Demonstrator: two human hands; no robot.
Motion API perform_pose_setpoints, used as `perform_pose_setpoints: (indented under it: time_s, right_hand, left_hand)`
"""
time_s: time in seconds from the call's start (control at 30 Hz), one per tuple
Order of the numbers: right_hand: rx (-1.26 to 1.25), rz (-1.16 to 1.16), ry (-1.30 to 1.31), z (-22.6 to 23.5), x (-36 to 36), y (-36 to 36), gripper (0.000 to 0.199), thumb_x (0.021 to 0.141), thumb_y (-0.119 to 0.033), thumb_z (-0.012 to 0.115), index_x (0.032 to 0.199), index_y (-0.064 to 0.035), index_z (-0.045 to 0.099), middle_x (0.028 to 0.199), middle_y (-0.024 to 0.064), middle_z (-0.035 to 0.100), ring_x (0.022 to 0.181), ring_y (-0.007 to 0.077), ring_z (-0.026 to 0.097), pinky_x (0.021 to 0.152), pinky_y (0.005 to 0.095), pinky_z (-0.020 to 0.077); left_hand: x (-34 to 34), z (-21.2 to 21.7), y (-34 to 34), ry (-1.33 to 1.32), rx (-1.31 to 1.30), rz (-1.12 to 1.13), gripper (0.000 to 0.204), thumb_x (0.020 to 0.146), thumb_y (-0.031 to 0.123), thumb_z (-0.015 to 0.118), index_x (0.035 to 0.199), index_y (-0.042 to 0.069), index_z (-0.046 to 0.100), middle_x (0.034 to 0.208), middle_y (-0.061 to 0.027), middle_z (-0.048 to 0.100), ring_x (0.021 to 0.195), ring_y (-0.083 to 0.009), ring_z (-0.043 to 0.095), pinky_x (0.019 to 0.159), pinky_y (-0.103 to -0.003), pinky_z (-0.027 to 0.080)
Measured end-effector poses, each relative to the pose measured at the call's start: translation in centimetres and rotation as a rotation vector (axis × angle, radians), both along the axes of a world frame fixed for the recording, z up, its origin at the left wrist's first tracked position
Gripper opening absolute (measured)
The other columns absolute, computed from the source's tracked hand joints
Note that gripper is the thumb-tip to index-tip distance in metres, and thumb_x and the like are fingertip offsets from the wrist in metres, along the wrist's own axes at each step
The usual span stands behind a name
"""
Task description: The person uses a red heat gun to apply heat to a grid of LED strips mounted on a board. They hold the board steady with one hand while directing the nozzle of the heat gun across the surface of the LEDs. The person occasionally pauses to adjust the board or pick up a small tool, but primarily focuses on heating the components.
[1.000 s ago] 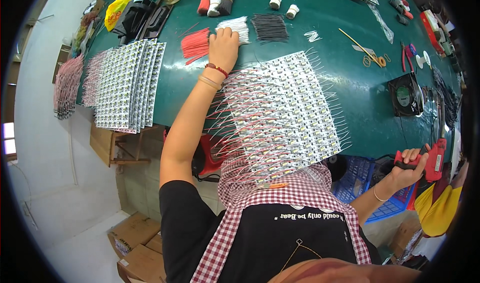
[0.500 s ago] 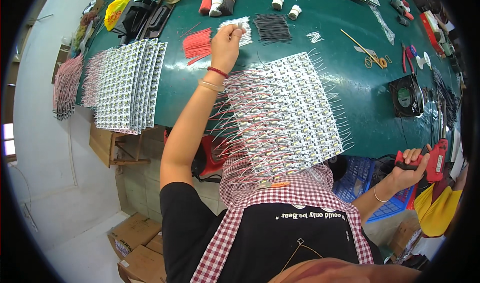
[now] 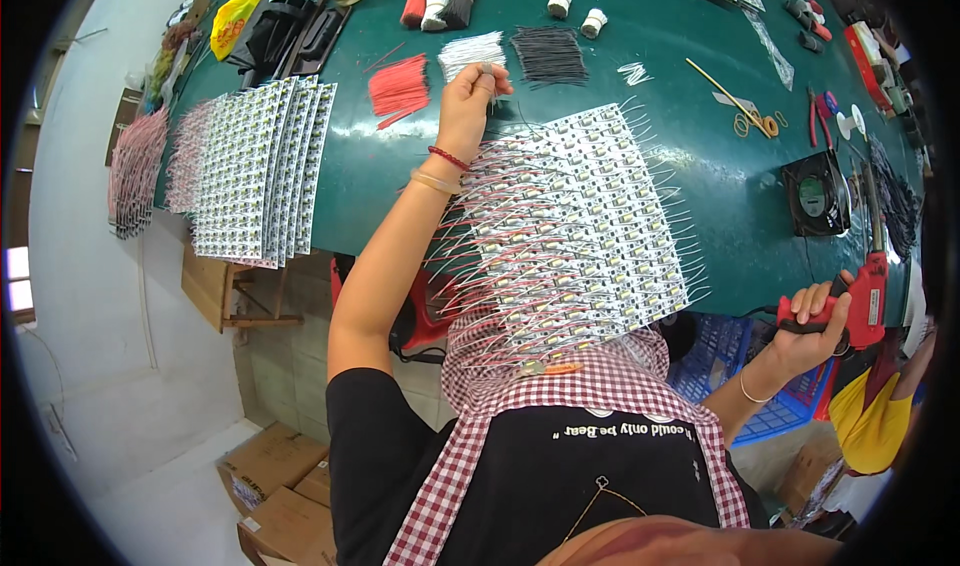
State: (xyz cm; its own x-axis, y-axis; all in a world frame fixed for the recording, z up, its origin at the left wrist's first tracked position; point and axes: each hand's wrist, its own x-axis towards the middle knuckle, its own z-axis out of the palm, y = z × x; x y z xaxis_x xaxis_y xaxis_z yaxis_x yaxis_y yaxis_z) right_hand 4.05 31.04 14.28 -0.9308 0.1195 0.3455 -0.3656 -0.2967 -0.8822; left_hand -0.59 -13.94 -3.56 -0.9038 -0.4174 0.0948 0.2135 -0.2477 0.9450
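A panel of small circuit boards (image 3: 570, 231) lies at the table's front edge, with red, white and dark wires sticking out along its left side and white ones on its right. Above its far left corner is my left hand (image 3: 468, 106), thumb and fingers pinched together. Whatever thin thing they may hold is too small to make out. Just beyond the fingertips lies a pile of white wires (image 3: 470, 52), between red wires (image 3: 398, 88) and black wires (image 3: 550, 56). My right hand (image 3: 808, 324) is wrapped around the handle of a red soldering gun (image 3: 870, 306), its long tip pointing away from me.
Several wired panels (image 3: 255, 171) stand stacked at left. Wire bundles (image 3: 435, 8) sit at the back. A small black fan (image 3: 815, 194) stands at right, near red-handled pliers (image 3: 812, 116) and scissors (image 3: 755, 116). A blue crate (image 3: 710, 356) is below the table edge.
My left hand has drawn back from the white wires, toward me and slightly right, over the panel's far corner. My right hand has lowered a little with the soldering gun.
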Motion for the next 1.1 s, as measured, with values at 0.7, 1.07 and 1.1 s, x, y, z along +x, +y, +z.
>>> perform_pose_setpoints:
  time_s: [0.7, 1.07, 1.1]
  right_hand:
    - [0.441, 0.263, -0.309, 0.0, -2.3, -14.6, 0.031, 0.082, -0.008, 0.073, 0.11, -0.0023, 0.061, 0.086, 0.0019, 0.065, 0.067, 0.0084, 0.059, 0.059, 0.0241, 0.0489]
    - [0.652, 0.329, -0.325, -1.8, -1.2, -16.4, 0.025, 0.079, -0.003, 0.072, 0.1, -0.0022, 0.058, 0.083, 0.0022, 0.063, 0.076, 0.0086, 0.059, 0.068, 0.0266, 0.0484]
    - [0.644, 0.313, -0.312, -2.1, -1.1, -16.5, 0.025, 0.079, -0.003, 0.072, 0.1, -0.0023, 0.058, 0.083, 0.0022, 0.063, 0.076, 0.0087, 0.059, 0.068, 0.0266, 0.0484]
  left_hand:
    - [5.4, 11.0, 8.7, -0.134, 0.022, -0.561, 0.015, 0.099, 0.006, 0.05, 0.105, -0.003, 0.061, 0.086, -0.0071, 0.067, 0.07, -0.0085, 0.061, 0.063, -0.02, 0.049]
    - [7.0, 11.7, 12.2, -0.276, 0.101, -0.59, 0.008, 0.093, 0.004, 0.056, 0.093, -0.003, 0.059, 0.077, -0.007, 0.07, 0.06, -0.0039, 0.053, 0.055, -0.02, 0.044]
    - [7.0, 11.5, 12.2, -0.287, 0.126, -0.585, 0.008, 0.093, 0.004, 0.056, 0.093, -0.003, 0.059, 0.077, -0.0071, 0.07, 0.059, -0.0037, 0.052, 0.055, -0.02, 0.043]
